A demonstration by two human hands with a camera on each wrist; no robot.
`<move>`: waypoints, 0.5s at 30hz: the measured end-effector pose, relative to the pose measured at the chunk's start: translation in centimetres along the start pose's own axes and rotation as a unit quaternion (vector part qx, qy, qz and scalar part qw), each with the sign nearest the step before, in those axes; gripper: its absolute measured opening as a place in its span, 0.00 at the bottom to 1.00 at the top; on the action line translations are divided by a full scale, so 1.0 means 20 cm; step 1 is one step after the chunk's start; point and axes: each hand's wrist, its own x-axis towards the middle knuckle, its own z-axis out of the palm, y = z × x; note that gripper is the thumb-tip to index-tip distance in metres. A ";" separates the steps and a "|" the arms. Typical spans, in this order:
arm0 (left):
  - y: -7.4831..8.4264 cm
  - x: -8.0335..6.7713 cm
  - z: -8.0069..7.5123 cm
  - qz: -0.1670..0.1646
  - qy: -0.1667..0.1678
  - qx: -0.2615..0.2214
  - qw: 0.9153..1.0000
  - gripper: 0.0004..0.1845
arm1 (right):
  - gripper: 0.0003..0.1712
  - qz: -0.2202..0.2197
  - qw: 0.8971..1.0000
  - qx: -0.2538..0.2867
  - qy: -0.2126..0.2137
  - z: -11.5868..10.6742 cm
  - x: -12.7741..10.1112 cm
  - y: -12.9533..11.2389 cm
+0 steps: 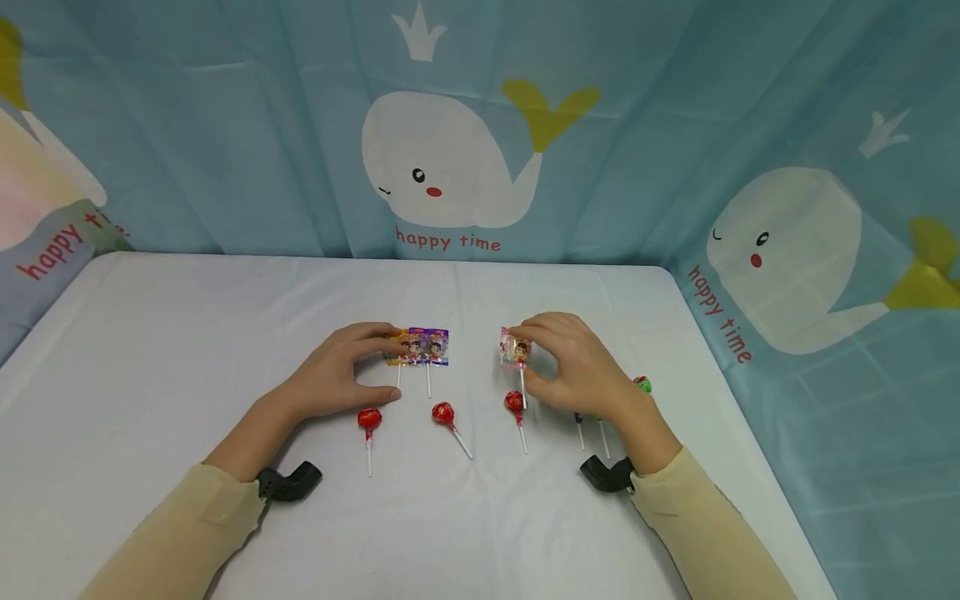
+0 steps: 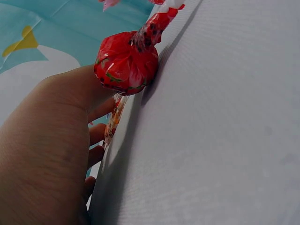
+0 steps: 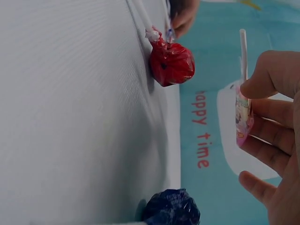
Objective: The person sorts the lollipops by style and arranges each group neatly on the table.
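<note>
A pink-wrapped lollipop [image 1: 516, 352] is held between the thumb and fingers of the right hand [image 1: 573, 362], raised off the tabletop [image 1: 465, 533], with its stick pointing back toward the person. The fingers of the left hand [image 1: 337, 371] are spread, the thumb well apart from them; the orange-wrapped lollipop [image 1: 398, 360] lies under their tips, and the purple-wrapped lollipop [image 1: 428, 347] is set just beside those tips, toward the right hand. The step in hand is judged to be the lining up of flat packets; a lowering of the pinched one into the gap between the two sets of fingers would seem to be called for, with its stick kept clear of the red lollipop [image 1: 514, 402] near the right thumb.

The orange packet is partly covered by the left fingers; whether it is pressed cannot be told. A dark lollipop [image 3: 173, 208] and a green lollipop [image 1: 642, 384] are largely hidden behind the right hand in the head view.
</note>
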 end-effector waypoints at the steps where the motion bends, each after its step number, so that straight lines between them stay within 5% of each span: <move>1: 0.00 0.00 0.00 0.000 0.000 -0.002 1.000 0.34 | 0.30 0.000 1.000 0.001 0.000 0.00 0.01 0.00; 15: 0.01 0.00 -0.01 -0.002 -0.001 -0.017 1.000 0.33 | 0.30 -0.014 1.000 0.017 0.007 0.03 0.09 -0.03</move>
